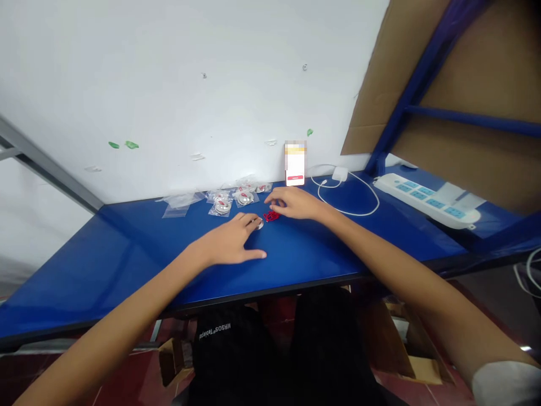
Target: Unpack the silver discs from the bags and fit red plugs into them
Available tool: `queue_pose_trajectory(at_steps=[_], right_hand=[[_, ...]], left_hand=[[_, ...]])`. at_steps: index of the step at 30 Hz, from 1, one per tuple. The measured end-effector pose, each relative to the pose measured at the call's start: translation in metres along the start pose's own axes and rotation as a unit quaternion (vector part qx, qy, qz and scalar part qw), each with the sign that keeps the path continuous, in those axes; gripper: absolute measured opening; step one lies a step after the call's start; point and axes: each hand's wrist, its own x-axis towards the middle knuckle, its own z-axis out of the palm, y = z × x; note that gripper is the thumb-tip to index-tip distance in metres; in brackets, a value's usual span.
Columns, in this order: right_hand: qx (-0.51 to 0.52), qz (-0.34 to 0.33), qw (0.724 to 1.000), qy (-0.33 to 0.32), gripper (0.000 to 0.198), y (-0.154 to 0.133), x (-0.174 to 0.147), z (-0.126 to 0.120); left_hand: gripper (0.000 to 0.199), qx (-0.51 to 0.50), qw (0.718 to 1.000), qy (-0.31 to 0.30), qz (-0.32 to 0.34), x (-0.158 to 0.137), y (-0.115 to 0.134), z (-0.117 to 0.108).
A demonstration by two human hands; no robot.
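My left hand (230, 239) lies palm down on the blue table, thumb spread wide. Its fingertips rest on a small round silvery disc (259, 225), which they partly cover. To the right, my right hand (293, 202) hovers over a small heap of red pieces (271, 216), fingers curved and thumb a little apart from them. The pieces are too small to name, and I see nothing clearly held. Beyond the hands lie round silvery discs with red marks in clear plastic bags (222, 205), with another bagged disc (244, 198) beside them.
Flat clear bags (177, 203) lie on the blue table (139, 242), left of the bagged discs. A lit phone (295, 163) leans against the white wall. A white cable (376, 197) with a charger (340, 173) loops at right, near a power strip (426, 200).
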Motion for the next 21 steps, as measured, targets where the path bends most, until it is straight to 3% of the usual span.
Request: queue_pose_trajectory(at_steps=[2,4,5,8,12,15,18,21], right_hand=[[-0.005,0.004,1.0,-0.001,0.026,0.0,0.0,0.0],[-0.009,0.007,1.0,-0.003,0.026,-0.002,0.0,-0.001],[-0.01,0.007,1.0,-0.004,0.025,-0.004,0.0,-0.001],[-0.005,0.007,1.0,-0.007,0.026,-0.007,0.0,-0.002],[0.027,0.018,0.999,0.003,0.027,-0.007,0.001,-0.001],[0.092,0.037,0.995,0.022,0.026,-0.004,0.003,-0.002],[0.182,0.064,0.98,0.043,0.03,0.001,0.005,-0.006],[0.292,0.111,0.949,0.05,0.051,0.008,0.005,-0.013]], left_hand=[[0.111,0.02,1.0,-0.003,-0.004,-0.023,0.022,0.01],[0.118,0.037,0.999,0.02,0.023,-0.046,0.045,0.021],[0.111,0.049,0.997,0.041,0.042,-0.057,0.055,0.027],[0.061,0.073,0.98,0.136,0.123,-0.082,0.081,0.041],[0.056,0.034,0.955,0.239,0.171,-0.087,0.089,0.036],[0.043,-0.026,0.949,0.296,0.102,-0.053,0.067,0.016],[0.024,-0.07,0.922,0.379,0.013,0.009,0.026,-0.001],[0.019,-0.095,0.899,0.427,0.011,0.069,-0.009,-0.004]])
